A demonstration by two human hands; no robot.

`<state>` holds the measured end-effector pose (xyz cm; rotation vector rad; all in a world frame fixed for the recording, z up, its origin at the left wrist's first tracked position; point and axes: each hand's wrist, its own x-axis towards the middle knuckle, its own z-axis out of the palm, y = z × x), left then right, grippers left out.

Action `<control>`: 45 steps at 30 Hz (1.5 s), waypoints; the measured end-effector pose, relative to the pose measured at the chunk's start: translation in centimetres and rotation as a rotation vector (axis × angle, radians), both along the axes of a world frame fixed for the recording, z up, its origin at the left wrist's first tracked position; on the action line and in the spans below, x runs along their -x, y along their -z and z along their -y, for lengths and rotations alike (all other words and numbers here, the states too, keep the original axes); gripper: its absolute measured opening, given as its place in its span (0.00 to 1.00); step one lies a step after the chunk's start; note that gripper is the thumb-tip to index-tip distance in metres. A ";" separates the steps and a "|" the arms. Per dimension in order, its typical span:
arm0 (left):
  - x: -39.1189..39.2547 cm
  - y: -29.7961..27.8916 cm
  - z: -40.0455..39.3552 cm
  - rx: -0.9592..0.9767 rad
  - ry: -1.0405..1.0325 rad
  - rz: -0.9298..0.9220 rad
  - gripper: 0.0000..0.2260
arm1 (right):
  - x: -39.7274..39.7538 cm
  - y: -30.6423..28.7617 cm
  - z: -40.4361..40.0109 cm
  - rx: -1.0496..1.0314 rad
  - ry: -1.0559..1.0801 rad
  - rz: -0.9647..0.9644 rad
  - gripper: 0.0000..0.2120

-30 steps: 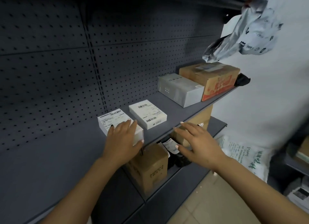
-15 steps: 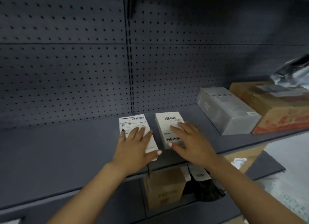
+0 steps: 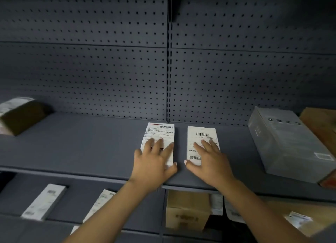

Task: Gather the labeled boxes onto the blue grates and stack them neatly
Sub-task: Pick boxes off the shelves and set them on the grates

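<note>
Two white labeled boxes side by side on grey shelf (image 3: 81, 148), apart, near front edge. Left hand (image 3: 153, 162) flat on left labeled box (image 3: 161, 135), fingers straight and spread, thumb at box's near right corner. Right hand (image 3: 209, 161) flat on right labeled box (image 3: 201, 133), fingers straight, thumb out at near left corner. Neither hand curled round anything. Grey box (image 3: 287, 142) further right, brown carton (image 3: 321, 126) past it. Taped parcel (image 3: 20, 113) far left. Cardboard box (image 3: 187, 210) on lower shelf. Pegboard (image 3: 91, 70) behind.
</note>
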<state>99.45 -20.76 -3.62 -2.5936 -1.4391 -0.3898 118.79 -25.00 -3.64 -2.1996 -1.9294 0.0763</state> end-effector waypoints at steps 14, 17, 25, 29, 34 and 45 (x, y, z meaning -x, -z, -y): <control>0.2 -0.8 1.0 0.048 -0.047 0.001 0.30 | -0.5 0.2 0.2 -0.023 -0.073 0.124 0.38; 1.5 -1.8 1.6 -0.027 -0.064 0.116 0.29 | -0.2 -0.9 1.1 -0.068 -0.106 0.164 0.37; 10.0 -3.8 5.0 -0.163 -0.117 0.207 0.28 | 6.0 -4.4 3.3 -0.268 -0.254 0.116 0.35; 16.7 -4.5 7.3 -0.202 -0.183 0.177 0.28 | 12.1 -5.6 3.5 -0.306 -0.351 0.122 0.35; 26.5 -4.7 10.4 -0.218 -0.301 0.186 0.28 | 22.0 -6.4 3.9 -0.329 -0.471 0.061 0.35; 49.2 -3.4 19.0 -0.212 -0.552 0.162 0.29 | 45.3 -6.1 6.4 -0.173 -0.733 -0.052 0.37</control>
